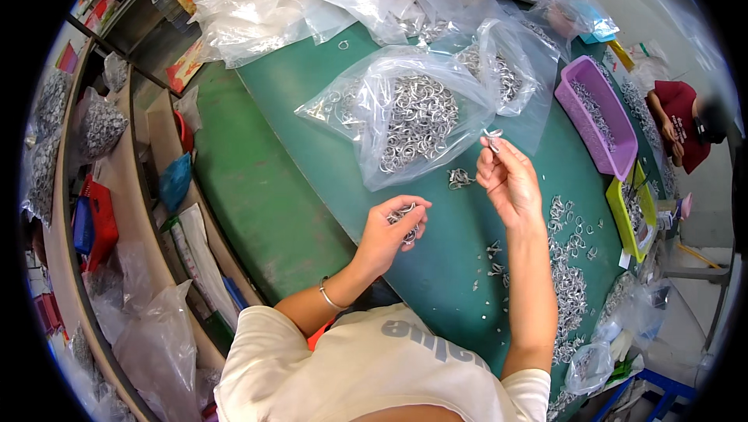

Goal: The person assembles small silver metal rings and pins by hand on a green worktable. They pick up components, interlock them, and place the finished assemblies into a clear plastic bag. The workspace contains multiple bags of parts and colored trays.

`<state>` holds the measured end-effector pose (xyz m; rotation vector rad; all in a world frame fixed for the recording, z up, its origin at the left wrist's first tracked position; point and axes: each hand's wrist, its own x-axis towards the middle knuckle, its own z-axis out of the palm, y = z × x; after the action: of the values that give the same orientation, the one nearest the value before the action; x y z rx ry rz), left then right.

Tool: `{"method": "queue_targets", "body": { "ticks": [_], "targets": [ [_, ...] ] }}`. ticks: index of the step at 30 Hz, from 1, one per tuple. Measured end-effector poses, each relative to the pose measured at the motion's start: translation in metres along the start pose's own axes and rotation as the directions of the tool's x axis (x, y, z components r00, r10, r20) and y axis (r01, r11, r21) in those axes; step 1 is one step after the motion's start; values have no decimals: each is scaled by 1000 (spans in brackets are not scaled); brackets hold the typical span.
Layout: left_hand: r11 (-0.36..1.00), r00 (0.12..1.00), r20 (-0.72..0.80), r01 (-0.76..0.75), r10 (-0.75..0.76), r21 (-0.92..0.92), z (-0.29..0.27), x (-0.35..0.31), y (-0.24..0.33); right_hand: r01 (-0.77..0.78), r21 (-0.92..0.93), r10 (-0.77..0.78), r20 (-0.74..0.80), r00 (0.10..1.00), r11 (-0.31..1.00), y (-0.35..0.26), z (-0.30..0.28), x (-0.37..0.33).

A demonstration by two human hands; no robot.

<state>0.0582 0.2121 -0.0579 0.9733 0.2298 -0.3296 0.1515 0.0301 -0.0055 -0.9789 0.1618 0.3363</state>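
Observation:
My left hand (396, 223) is curled around a small bunch of silvery metal rings (403, 219), held over the green table near its front edge. Raised further right, my right hand (508, 180) pinches one metal ring (492, 135) between thumb and fingertips. Just beyond both hands lies an open clear plastic bag (374, 169) filled with many similar rings (421, 118). A little clump of rings (460, 179) rests on the table beside my right hand. Under and right of my right forearm spreads a loose heap of rings (569, 289).
A purple basket (573, 71) and a yellow-green basket (619, 208) of small metal parts line the right side. Clear bags (257, 9) pile up at the back. Shelving (117, 180) with bags and trays stands left. Another person (682, 122) works at far right.

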Motion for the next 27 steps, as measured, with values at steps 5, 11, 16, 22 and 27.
{"method": "queue_targets", "body": {
  "ticks": [5, 11, 16, 22, 27],
  "targets": [
    [1000, 1000, 18, 24, -24, 7, 3, 3, -2, 232, -301, -307, -230, 924, 925, -25, -11, 30],
    [998, 999, 34, 36, -34, -55, 10, 6, 3, 129, -839, -498, -182, 848, 528, -45, -45, 91],
    [940, 971, -5, -231, 240, 250, 16, 30, 42, 81, -924, -437, -99, 894, 375, -11, -35, 47],
    [-179, 431, 501, -596, 751, 783, 32, 100, 80, 18, -897, -222, -90, 971, 441, 34, -19, 40],
    [-429, 556, 526, -307, 643, 850, 18, 134, 87, 146, -884, -395, -47, 918, 445, 40, -19, 54]
  ]
}}
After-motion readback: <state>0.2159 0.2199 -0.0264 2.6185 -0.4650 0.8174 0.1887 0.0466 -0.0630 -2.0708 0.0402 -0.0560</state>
